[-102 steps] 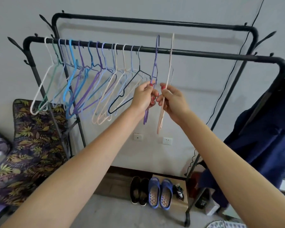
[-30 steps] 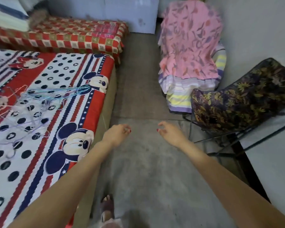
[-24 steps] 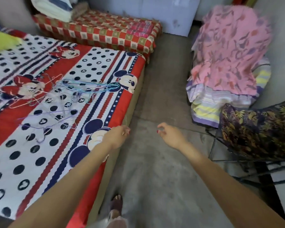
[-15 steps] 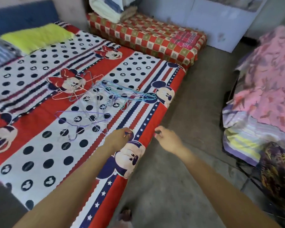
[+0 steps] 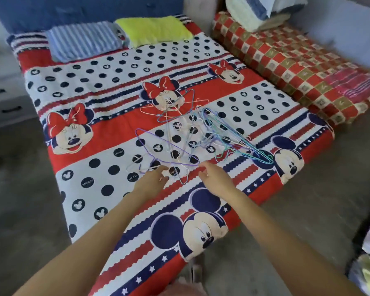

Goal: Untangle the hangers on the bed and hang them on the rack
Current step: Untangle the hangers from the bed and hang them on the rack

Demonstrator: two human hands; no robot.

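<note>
A tangle of thin wire hangers (image 5: 203,133) in purple, blue, teal, white and pink lies on the bed (image 5: 98,189), which has a red, white and navy cartoon-mouse cover. A purple hanger (image 5: 158,149) lies at the near left of the pile. My left hand (image 5: 151,181) hovers just short of that hanger's near edge with fingers apart, holding nothing. My right hand (image 5: 214,177) is beside it, fingers loosely curled and empty, at the pile's near edge. The rack is out of view.
A striped blue pillow (image 5: 83,40) and a yellow-green pillow (image 5: 154,29) lie at the head of the bed. A red checked mattress (image 5: 297,65) adjoins on the right. Grey floor (image 5: 308,199) surrounds the bed; a drawer unit (image 5: 2,90) stands at the left.
I have turned from the rack, where I held two hangers, to the bed. Both hands, now empty, have reached forward over the bed to the near edge of the hanger pile.
</note>
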